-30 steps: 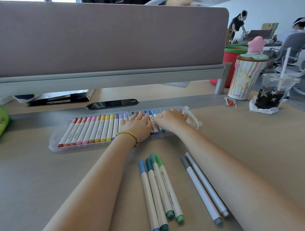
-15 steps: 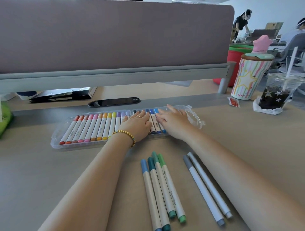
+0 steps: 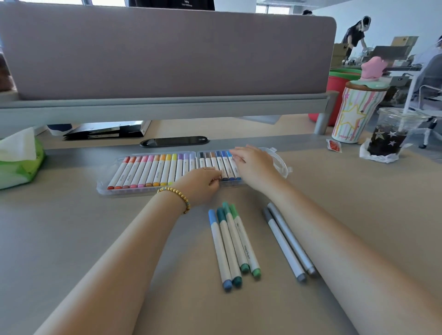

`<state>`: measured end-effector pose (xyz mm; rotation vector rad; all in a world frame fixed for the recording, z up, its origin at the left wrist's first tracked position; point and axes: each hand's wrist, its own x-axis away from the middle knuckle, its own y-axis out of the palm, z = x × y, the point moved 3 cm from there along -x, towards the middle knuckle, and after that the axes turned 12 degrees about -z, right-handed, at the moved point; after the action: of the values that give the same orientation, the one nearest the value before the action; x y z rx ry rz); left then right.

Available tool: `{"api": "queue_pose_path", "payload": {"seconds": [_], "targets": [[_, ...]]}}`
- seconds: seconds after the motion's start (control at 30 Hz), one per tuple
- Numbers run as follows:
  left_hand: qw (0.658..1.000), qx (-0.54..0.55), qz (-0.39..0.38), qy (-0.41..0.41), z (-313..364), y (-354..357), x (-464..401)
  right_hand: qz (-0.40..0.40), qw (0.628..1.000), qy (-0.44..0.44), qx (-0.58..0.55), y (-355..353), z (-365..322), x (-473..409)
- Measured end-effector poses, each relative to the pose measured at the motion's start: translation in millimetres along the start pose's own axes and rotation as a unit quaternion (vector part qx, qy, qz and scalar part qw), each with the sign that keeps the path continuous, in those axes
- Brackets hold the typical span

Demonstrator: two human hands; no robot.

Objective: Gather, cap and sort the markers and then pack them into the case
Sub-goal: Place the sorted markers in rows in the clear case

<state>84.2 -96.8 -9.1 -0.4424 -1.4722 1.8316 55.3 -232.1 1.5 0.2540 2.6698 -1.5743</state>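
Both hands' grip [image 3: 201,184] on cased markers [image 3: 153,171]; iced drink [image 3: 388,136] aside.

Both forearms are bare, without sleeves. The left wrist carries a yellow beaded bracelet [image 3: 175,194].

you get bright, even daylight from the windows [image 3: 105,2] at the top edge, so shadows on the table [image 3: 71,239] are faint. wide-angle distortion bends the divider panel [image 3: 167,52] and the edges; fine detail is slightly soft throughout.
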Motion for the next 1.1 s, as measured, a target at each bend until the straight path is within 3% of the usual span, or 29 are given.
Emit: {"api": "queue_pose_path", "payload": {"seconds": [0.2, 0.27, 0.4, 0.47, 0.9, 1.1], "targets": [[0.984, 0.096, 0.143, -0.047, 11.1, 4.2, 51.7, 0.067, 0.995, -0.001, -0.068, -2.4, -22.0, 51.0], [0.987, 0.078, 0.123, -0.075, 14.2, 8.3, 64.7, 0.090, 0.992, 0.001, -0.090, -0.5, -22.9, 67.3], [0.991, -0.022, -0.024, -0.127, 22.5, 23.2, 81.4, 0.104, 0.991, 0.037, -0.073, 5.6, -17.9, 94.9], [0.990, -0.045, -0.045, -0.128, 29.1, 27.2, 88.4, 0.097, 0.992, 0.054, -0.067, 9.5, -15.4, 104.4], [0.982, -0.040, 0.008, -0.184, 15.5, 28.3, 100.8, 0.033, 0.996, 0.083, -0.018, 12.2, -20.1, 117.0], [0.982, -0.014, 0.026, -0.184, 3.0, 26.4, 97.1, 0.016, 0.994, 0.083, 0.070, 12.8, -33.7, 118.1]]}}
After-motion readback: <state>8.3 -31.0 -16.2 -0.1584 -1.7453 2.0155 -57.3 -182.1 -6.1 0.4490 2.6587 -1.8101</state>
